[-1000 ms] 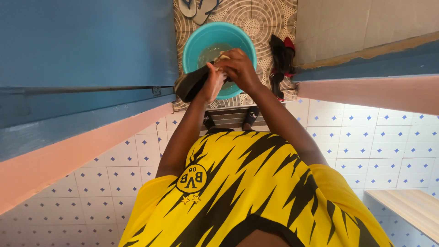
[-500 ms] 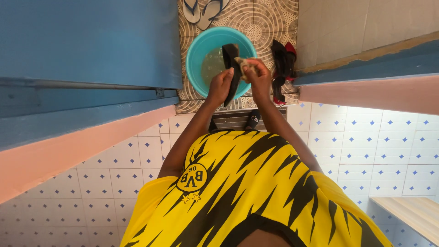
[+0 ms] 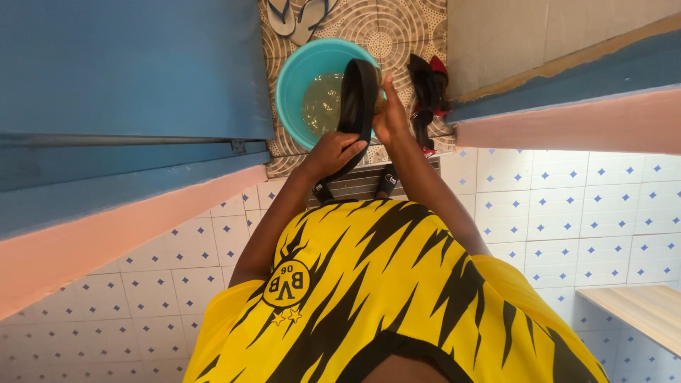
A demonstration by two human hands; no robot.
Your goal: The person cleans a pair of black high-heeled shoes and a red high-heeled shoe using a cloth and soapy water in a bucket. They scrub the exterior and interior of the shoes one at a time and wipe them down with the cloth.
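A: Since half a second back, the black shoe (image 3: 357, 96) has been swung up and lengthened over the basin; a second ago it was lying crosswise, low at the left. The left hand (image 3: 332, 152) has been slid down to the near end. The camera has been shifted a little too.

B: Meaning for the work?

A: Judged as a repositioning: a different face of the shoe is being presented to the right hand (image 3: 389, 117), so scrubbing is probably mid-way, not finished.

B: Grip states?

A: Left hand is closed around the shoe's lower end, fingers wrapped over it. Right hand is pressed against the shoe's right edge; a small pale thing, maybe a sponge, seems pinched in it, but that cannot be told for certain.

B: Where is the shoe, and its axis?

A: It is held above the teal basin (image 3: 291, 78), over the cloudy water (image 3: 320, 99), not dipped as far as can be seen. The long axis runs near-to-far, slightly tilted, with the rounded end pointed away from the person.

B: Surroundings?

A: A black and red pair of shoes (image 3: 425, 89) is lying just right of the basin on the patterned floor (image 3: 397, 28); flip-flops (image 3: 294, 14) are seen beyond it.
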